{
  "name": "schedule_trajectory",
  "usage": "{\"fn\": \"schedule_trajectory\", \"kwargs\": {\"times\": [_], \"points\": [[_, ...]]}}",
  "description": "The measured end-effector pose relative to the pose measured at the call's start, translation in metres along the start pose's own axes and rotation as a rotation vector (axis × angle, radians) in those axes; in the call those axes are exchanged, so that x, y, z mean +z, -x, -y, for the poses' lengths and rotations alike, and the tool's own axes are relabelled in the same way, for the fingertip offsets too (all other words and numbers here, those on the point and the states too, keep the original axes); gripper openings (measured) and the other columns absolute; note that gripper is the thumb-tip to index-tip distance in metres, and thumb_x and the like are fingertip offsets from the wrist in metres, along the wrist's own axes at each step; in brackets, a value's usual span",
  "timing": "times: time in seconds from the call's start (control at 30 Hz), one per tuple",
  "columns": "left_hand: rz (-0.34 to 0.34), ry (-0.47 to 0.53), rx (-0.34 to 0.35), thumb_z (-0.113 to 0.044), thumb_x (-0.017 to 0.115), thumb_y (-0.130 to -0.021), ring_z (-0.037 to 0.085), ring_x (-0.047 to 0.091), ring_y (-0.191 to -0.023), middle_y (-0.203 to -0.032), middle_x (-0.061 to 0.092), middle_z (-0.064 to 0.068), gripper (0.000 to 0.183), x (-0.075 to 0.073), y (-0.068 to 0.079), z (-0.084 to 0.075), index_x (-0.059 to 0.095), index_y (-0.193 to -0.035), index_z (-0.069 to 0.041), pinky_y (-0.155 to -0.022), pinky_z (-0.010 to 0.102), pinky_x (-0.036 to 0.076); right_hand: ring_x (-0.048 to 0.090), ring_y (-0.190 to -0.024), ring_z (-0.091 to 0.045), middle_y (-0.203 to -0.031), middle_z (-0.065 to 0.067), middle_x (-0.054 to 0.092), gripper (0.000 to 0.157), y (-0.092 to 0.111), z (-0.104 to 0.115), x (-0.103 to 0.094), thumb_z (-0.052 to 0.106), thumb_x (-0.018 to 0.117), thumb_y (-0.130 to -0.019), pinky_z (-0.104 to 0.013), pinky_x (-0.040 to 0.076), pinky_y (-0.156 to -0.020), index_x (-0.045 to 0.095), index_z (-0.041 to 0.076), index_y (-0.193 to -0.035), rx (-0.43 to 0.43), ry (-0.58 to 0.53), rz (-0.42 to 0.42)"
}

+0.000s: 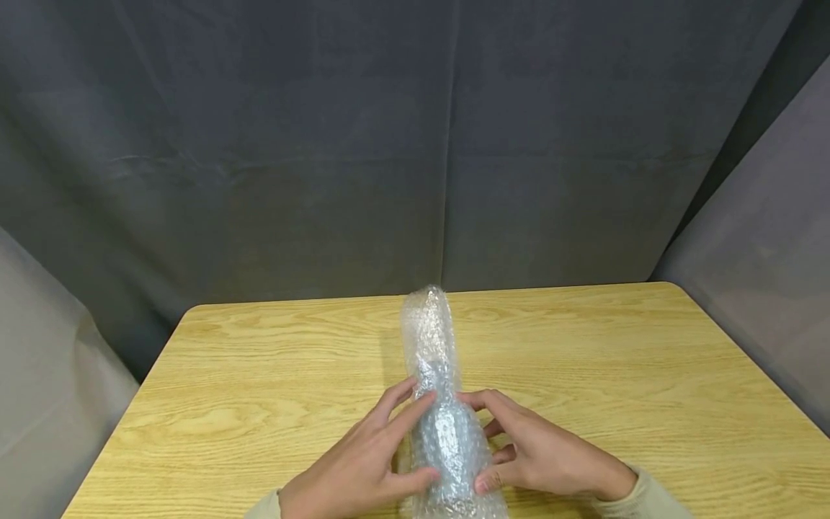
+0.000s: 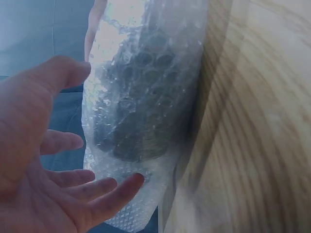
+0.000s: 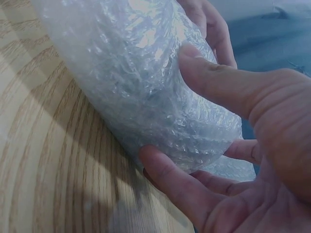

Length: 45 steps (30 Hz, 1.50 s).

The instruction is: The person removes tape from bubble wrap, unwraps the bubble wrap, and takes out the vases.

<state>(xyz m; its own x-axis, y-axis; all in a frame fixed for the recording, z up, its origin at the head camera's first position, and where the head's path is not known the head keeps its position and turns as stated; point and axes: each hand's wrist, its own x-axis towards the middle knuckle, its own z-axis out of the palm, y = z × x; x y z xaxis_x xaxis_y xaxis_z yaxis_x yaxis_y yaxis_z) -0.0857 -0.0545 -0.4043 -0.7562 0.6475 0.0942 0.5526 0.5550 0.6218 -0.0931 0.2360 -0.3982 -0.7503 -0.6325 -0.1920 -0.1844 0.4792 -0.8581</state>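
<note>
I had the left hand (image 1: 369,453) and right hand (image 1: 534,448), fingers spread wide, against opposite sides of the bubble-wrapped bundle (image 1: 450,436). The tabletop (image 1: 583,349) lay beneath those fingers.

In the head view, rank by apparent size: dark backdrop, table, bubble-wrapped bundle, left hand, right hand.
1. Dark backdrop
2. Table
3. Bubble-wrapped bundle, partly covered by the hands

Left hand and right hand look alike, both below the bundle; I won't rank them.

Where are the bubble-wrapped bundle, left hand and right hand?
Bubble-wrapped bundle (image 1: 449,432): head view, middle of its upper surface.
Left hand (image 1: 362,461): head view, back of the hand.
Right hand (image 1: 546,454): head view, back of the hand.
</note>
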Motion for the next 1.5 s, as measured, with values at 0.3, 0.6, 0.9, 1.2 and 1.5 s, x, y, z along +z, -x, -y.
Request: {"fn": "schedule_trajectory", "kwargs": {"times": [0.3,0.6,0.9,1.2,1.5], "points": [[-0.046,-0.045,0.03,-0.058,0.061,-0.099,0.031,0.037,-0.155,-0.172,0.023,0.006,0.078,0.002,-0.001,-0.006,0.034,-0.163,-0.022,-0.11,0.056,0.051,0.059,-0.123,-0.023,-0.164,-0.011,0.033,0.087,0.001,-0.001,0.0,0.039,0.078,-0.088,-0.022,0.06,-0.087,0.029,0.03,-0.159,-0.008,0.001,-0.003],[-0.04,-0.005,-0.064,-0.066,0.058,-0.097,0.03,0.036,-0.155,-0.172,0.024,0.004,0.086,0.006,-0.008,-0.014,0.032,-0.164,-0.018,-0.112,0.059,0.049,0.059,-0.124,-0.02,-0.163,-0.012,0.033,0.085,0.001,-0.001,0.001,0.04,0.078,-0.089,-0.022,0.059,-0.088,0.031,0.028,-0.158,-0.018,0.003,-0.002],[-0.084,-0.011,-0.074,-0.069,0.064,-0.092,0.03,0.031,-0.158,-0.173,0.022,0.005,0.097,0.011,-0.011,-0.015,0.033,-0.163,-0.011,-0.116,0.059,0.045,0.062,-0.121,-0.018,-0.163,-0.014,0.034,0.085,0.0,-0.002,0.001,0.04,0.08,-0.087,-0.021,0.06,-0.088,0.033,0.024,-0.157,-0.032,0.008,-0.019],[-0.084,-0.011,-0.055,-0.07,0.066,-0.089,0.032,0.03,-0.158,-0.174,0.017,0.007,0.102,0.012,-0.013,-0.014,0.03,-0.163,-0.01,-0.115,0.057,0.046,0.062,-0.119,-0.018,-0.163,-0.015,0.033,0.087,-0.001,-0.002,0.0,0.041,0.081,-0.087,-0.02,0.06,-0.088,0.032,0.025,-0.157,-0.033,0.009,-0.012],[-0.084,0.039,-0.048,-0.069,0.069,-0.088,0.026,0.031,-0.158,-0.175,0.018,-0.002,0.103,0.016,-0.017,-0.008,0.03,-0.163,-0.011,-0.119,0.055,0.043,0.061,-0.119,-0.018,-0.162,-0.018,0.034,0.089,0.001,-0.002,-0.004,0.039,0.082,-0.087,-0.019,0.06,-0.088,0.031,0.022,-0.158,-0.025,0.012,-0.012]]}}
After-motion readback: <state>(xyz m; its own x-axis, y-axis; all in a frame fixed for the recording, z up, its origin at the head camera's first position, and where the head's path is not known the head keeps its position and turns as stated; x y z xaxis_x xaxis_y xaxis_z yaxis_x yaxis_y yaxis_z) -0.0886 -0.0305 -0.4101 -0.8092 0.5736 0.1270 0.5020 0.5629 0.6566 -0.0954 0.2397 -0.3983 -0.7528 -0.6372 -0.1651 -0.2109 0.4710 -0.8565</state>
